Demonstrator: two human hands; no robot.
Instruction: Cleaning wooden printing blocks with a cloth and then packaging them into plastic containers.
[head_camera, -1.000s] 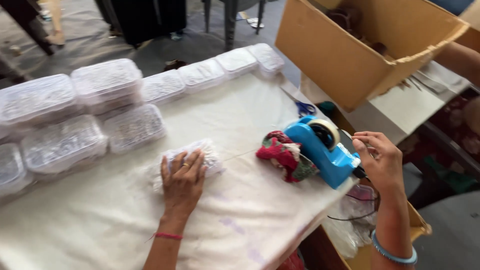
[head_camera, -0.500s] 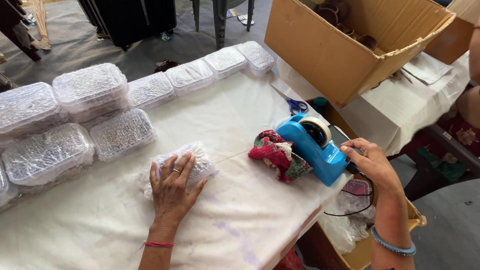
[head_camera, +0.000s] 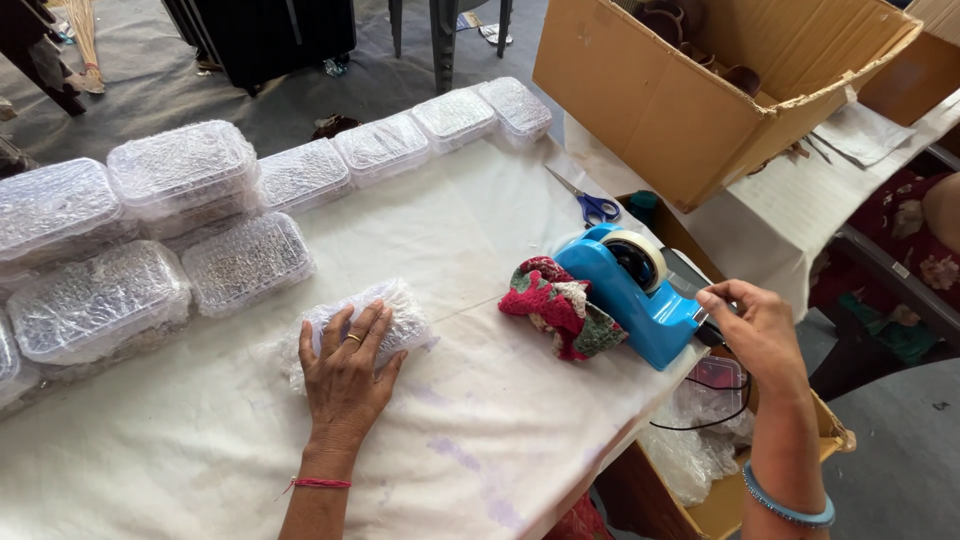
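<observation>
My left hand (head_camera: 347, 378) lies flat on a small parcel wrapped in bubble wrap (head_camera: 400, 310), pressing it onto the white-covered table (head_camera: 480, 440). My right hand (head_camera: 755, 335) is at the front end of a blue tape dispenser (head_camera: 640, 295), fingers pinched together at its cutting edge; whether tape is between them is too small to tell. A roll of pale tape (head_camera: 640, 255) sits in the dispenser. A red and green knitted cloth (head_camera: 558, 305) lies against the dispenser's left side.
Several bubble-wrapped clear boxes (head_camera: 180, 170) line the table's far and left sides. Blue-handled scissors (head_camera: 592, 205) lie behind the dispenser. An open cardboard box (head_camera: 690, 100) stands at the far right. Below the table edge sits a box with plastic bags (head_camera: 700, 450).
My right hand has drawn back slightly from the dispenser's end and closed its fingers into a pinch. The left hand stays on the wrapped parcel.
</observation>
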